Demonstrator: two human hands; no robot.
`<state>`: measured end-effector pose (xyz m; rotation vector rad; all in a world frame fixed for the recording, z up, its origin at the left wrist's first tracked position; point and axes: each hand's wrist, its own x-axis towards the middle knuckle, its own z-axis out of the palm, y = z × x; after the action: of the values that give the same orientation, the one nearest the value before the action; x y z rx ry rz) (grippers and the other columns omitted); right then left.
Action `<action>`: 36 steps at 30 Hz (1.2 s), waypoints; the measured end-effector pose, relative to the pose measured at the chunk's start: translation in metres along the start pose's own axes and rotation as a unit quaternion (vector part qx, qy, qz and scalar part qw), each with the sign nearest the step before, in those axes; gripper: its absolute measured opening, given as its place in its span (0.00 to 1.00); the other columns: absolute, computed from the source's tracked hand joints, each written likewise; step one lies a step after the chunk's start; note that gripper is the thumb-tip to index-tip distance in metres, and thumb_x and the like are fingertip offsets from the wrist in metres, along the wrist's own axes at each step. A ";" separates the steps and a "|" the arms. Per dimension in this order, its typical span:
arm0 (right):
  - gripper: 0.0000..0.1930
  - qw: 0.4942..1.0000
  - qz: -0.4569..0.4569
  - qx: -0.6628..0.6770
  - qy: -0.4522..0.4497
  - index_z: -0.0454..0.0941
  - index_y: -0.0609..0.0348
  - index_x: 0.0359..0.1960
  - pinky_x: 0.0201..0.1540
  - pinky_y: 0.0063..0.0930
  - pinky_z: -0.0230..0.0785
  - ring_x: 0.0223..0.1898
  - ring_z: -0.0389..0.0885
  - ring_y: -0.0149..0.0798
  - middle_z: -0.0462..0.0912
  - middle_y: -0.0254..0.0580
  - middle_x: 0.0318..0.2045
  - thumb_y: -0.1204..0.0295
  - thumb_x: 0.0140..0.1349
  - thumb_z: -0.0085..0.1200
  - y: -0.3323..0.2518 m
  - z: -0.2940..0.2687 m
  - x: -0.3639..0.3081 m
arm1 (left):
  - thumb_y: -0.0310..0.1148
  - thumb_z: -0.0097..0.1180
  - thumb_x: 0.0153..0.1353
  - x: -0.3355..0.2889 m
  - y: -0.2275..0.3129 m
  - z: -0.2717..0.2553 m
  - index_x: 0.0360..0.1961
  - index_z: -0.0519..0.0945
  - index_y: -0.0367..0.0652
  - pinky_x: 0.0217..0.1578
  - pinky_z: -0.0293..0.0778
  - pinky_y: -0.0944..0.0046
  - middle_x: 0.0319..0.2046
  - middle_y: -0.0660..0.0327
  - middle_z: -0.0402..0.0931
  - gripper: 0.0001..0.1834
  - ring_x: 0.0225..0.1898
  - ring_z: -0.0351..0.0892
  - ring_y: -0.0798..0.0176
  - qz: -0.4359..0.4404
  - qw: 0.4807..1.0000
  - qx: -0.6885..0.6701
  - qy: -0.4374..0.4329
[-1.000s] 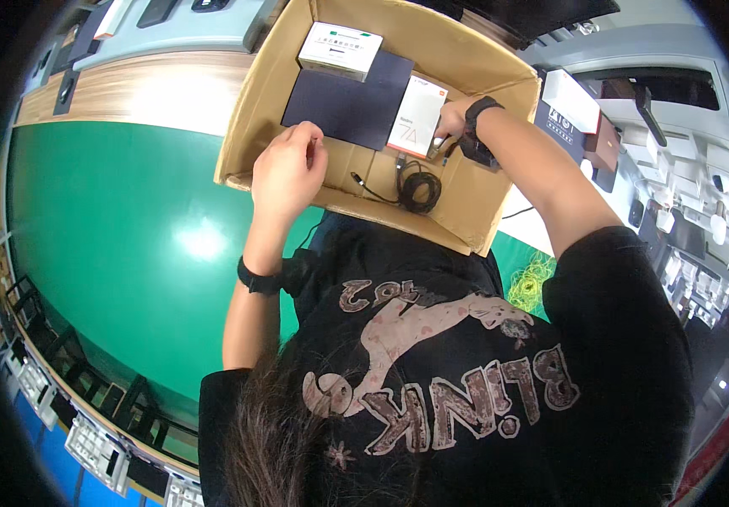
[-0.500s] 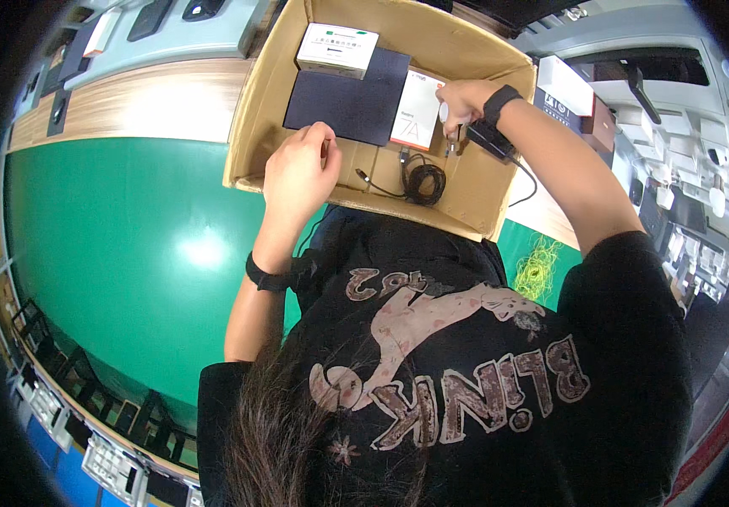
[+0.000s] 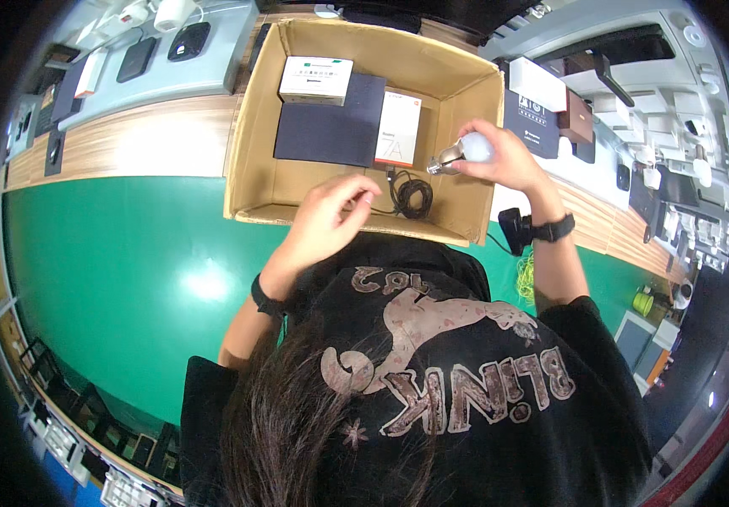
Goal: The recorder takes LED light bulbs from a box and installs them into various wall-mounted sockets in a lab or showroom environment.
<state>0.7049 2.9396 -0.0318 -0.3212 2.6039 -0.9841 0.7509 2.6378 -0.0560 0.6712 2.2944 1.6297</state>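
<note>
Hands [image 3: 324, 221] are near wooden tabletop [image 3: 94, 150], right [image 3: 516, 160] gripping bulb [image 3: 476, 148]

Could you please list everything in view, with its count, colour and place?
Light bulb: 1, whitish with metallic base, in the right hand
Cardboard box: 1, brown, in front of the person
Small carton: 1, white and green, far left inside it
Flat box: 1, dark blue, inside, left
Slim carton: 1, white, inside, right of the flat box
Coiled cable: 1, black, inside, near side
Outside box: 1, white, beyond the right wall
String tangle: 1, yellow-green, beside the right forearm
Background clutter: too small to count
Wrist straps: 2, black, one per wrist
Left hand: 1, bare, over the near wall
Right hand: 1, bare, holding the bulb
</note>
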 end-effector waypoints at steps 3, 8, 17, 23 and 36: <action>0.21 0.993 0.019 0.091 0.078 0.73 0.60 0.42 0.38 0.25 0.70 0.33 0.77 0.31 0.79 0.37 0.31 0.68 0.47 0.66 0.004 0.011 -0.030 | 0.26 0.50 0.61 0.012 -0.005 0.014 0.37 0.76 0.38 0.36 0.73 0.60 0.31 0.55 0.77 0.06 0.33 0.77 0.54 0.068 0.995 0.028 -0.062; 0.22 0.988 0.009 0.092 0.120 0.74 0.61 0.43 0.46 0.26 0.68 0.40 0.77 0.33 0.79 0.40 0.36 0.69 0.46 0.66 -0.002 0.019 -0.080 | 0.28 0.50 0.60 0.022 -0.012 0.031 0.36 0.75 0.40 0.37 0.73 0.56 0.32 0.55 0.76 0.05 0.36 0.76 0.51 0.115 0.968 0.098 -0.198; 0.22 0.933 0.097 0.265 0.223 0.73 0.60 0.43 0.49 0.27 0.66 0.42 0.75 0.33 0.78 0.39 0.37 0.70 0.45 0.66 0.005 0.076 -0.151 | 0.26 0.54 0.53 0.038 0.003 0.057 0.36 0.76 0.40 0.39 0.71 0.57 0.33 0.58 0.71 0.08 0.40 0.72 0.54 0.220 0.921 0.182 -0.265; 0.22 0.912 0.088 0.309 0.257 0.72 0.60 0.42 0.43 0.25 0.68 0.40 0.76 0.32 0.77 0.38 0.37 0.72 0.45 0.66 0.013 0.104 -0.173 | 0.24 0.56 0.51 0.032 0.002 0.079 0.36 0.76 0.41 0.39 0.70 0.57 0.34 0.59 0.71 0.10 0.40 0.71 0.55 0.281 0.912 0.163 -0.251; 0.25 0.890 0.243 0.249 0.293 0.72 0.59 0.40 0.40 0.34 0.70 0.37 0.80 0.45 0.79 0.47 0.33 0.62 0.43 0.68 0.004 0.154 -0.187 | 0.32 0.50 0.61 0.086 -0.027 0.097 0.43 0.73 0.40 0.46 0.68 0.56 0.38 0.54 0.73 0.11 0.44 0.72 0.51 0.190 0.867 0.093 -0.452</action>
<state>0.9360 2.9111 -0.0992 0.8382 2.5421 -1.6662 0.7146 2.7537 -0.1093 1.6003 1.6553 0.8631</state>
